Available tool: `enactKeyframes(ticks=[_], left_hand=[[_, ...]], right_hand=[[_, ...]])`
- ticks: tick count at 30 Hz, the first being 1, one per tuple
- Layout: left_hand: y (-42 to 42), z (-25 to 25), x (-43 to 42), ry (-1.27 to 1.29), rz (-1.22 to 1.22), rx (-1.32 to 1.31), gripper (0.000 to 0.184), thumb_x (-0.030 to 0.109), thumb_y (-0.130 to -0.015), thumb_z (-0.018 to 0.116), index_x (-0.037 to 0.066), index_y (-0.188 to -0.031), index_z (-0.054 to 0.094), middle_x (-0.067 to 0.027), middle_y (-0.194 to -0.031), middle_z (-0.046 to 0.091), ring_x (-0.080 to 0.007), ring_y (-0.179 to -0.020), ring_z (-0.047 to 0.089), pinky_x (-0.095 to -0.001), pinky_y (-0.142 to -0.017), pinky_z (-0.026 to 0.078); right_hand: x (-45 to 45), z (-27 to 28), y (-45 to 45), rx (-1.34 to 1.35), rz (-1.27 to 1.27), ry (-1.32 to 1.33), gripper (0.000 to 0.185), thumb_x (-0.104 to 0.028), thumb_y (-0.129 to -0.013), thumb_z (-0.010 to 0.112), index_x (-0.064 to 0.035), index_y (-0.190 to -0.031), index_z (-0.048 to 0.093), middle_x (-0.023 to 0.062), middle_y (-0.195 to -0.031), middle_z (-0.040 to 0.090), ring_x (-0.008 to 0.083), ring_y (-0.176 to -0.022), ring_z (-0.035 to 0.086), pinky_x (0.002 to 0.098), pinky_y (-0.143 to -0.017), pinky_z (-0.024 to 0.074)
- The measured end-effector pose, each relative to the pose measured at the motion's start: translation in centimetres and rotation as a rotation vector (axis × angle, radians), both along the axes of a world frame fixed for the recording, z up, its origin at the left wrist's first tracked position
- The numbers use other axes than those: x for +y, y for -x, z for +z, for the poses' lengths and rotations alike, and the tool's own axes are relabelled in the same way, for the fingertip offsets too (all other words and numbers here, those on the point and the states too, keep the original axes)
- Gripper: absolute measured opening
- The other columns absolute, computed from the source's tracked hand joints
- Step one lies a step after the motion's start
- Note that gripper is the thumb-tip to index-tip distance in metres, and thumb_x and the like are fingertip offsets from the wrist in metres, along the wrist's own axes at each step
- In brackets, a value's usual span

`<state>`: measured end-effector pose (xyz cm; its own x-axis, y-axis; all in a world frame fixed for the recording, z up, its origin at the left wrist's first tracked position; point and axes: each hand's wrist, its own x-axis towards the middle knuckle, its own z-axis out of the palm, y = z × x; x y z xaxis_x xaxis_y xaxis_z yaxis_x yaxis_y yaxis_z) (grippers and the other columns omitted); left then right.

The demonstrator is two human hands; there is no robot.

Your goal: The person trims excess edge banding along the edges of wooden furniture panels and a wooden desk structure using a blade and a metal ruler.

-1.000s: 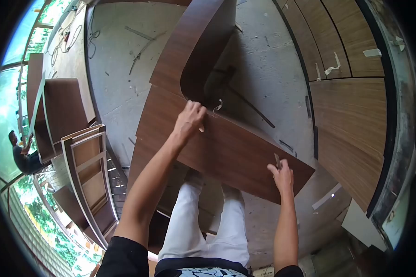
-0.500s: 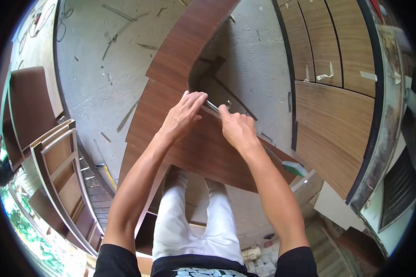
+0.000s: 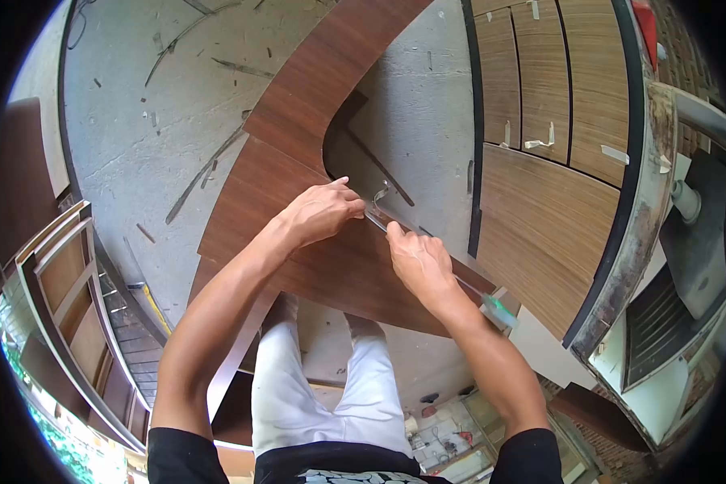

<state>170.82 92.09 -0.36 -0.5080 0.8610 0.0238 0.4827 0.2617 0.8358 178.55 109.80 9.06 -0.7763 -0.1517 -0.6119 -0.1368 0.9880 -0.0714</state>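
Observation:
A dark brown laminated panel (image 3: pixel 347 270) with a curved upper section (image 3: pixel 319 73) lies below my hands. My left hand (image 3: pixel 323 214) is closed at its inner edge, fingers bent over the near end of a long, thin metal tool (image 3: pixel 375 220). Wrapped round the middle of this tool is my right hand (image 3: pixel 421 260), a little to the right. Beyond that hand the tool's blurred green end (image 3: pixel 500 311) sticks out over the panel's right part. My left fingertips are partly hidden. A thin curled strip (image 3: pixel 381 192) stands beside the edge.
Wood-grain panels with tape (image 3: pixel 540 226) lie at the right. Framed panels (image 3: pixel 68 306) stand at the left. Dark strips and scraps (image 3: pixel 187 187) are scattered on the grey floor (image 3: pixel 121 89). Tools or small parts (image 3: pixel 452 440) lie at the bottom, right of my legs.
My right hand has come from the panel's right end to its inner edge, beside my left hand, and closed round the tool. The view has shifted to the right.

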Motion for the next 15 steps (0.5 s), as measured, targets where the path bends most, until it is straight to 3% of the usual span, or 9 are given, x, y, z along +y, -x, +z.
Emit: enactKeyframes(ticks=[4, 6, 7, 10, 15], left_hand=[[0.0, -0.2, 1.6, 0.102, -0.019, 0.001, 0.012, 0.002, -0.075, 0.051, 0.005, -0.077, 0.062, -0.012, -0.076, 0.064, -0.0279, -0.078, 0.063, -0.0395, -0.093, 0.043], [0.0, -0.2, 2.7, 0.36, -0.054, 0.005, 0.012, 0.005, -0.074, 0.054, 0.006, -0.072, 0.065, -0.0144, -0.072, 0.064, -0.0298, -0.073, 0.064, -0.0406, -0.084, 0.048], [0.4, -0.7, 3.0, 0.362, -0.048, 0.016, 0.012, 0.005, -0.074, 0.054, 0.006, -0.072, 0.065, -0.0144, -0.072, 0.064, -0.0298, -0.073, 0.064, -0.0406, -0.084, 0.048], [1.2, 0.0, 4.0, 0.472, -0.224, 0.17, 0.013, 0.007, -0.073, 0.055, 0.007, -0.069, 0.067, -0.0169, -0.075, 0.064, -0.031, -0.073, 0.064, -0.0393, -0.067, 0.052], [0.4, 0.1, 4.2, 0.341, -0.175, 0.024, 0.01, 0.008, -0.073, 0.058, 0.008, -0.073, 0.068, -0.0155, -0.073, 0.064, -0.0313, -0.072, 0.064, -0.0389, -0.065, 0.052]], right_hand=[[0.8, -1.6, -0.5, 0.006, -0.032, 0.076, 0.005, -0.004, -0.08, 0.048, -0.0036, -0.082, 0.043, 0.0195, -0.062, 0.06, 0.0358, -0.058, 0.062, 0.0446, -0.051, 0.0496], [1.3, -2.9, -0.7, -0.007, -0.029, 0.08, 0.005, -0.005, -0.081, 0.046, -0.0029, -0.083, 0.043, 0.0207, -0.063, 0.06, 0.0369, -0.059, 0.062, 0.0457, -0.051, 0.0493], [1.5, -3.9, -0.5, 0.004, -0.024, 0.081, 0.005, -0.005, -0.081, 0.046, -0.0029, -0.083, 0.043, 0.0207, -0.063, 0.06, 0.0369, -0.059, 0.062, 0.0457, -0.051, 0.0493], [1.7, -5.0, -0.3, 0.0, 0.003, 0.08, 0.005, -0.007, -0.082, 0.044, -0.0023, -0.084, 0.043, 0.0213, -0.064, 0.06, 0.0376, -0.061, 0.062, 0.046, -0.052, 0.0493], [1.7, -1.2, -1.3, -0.054, -0.033, 0.002, 0.009, -0.009, -0.084, 0.042, -0.0011, -0.084, 0.044, 0.0222, -0.066, 0.061, 0.037, -0.061, 0.062, 0.0456, -0.053, 0.0503]])
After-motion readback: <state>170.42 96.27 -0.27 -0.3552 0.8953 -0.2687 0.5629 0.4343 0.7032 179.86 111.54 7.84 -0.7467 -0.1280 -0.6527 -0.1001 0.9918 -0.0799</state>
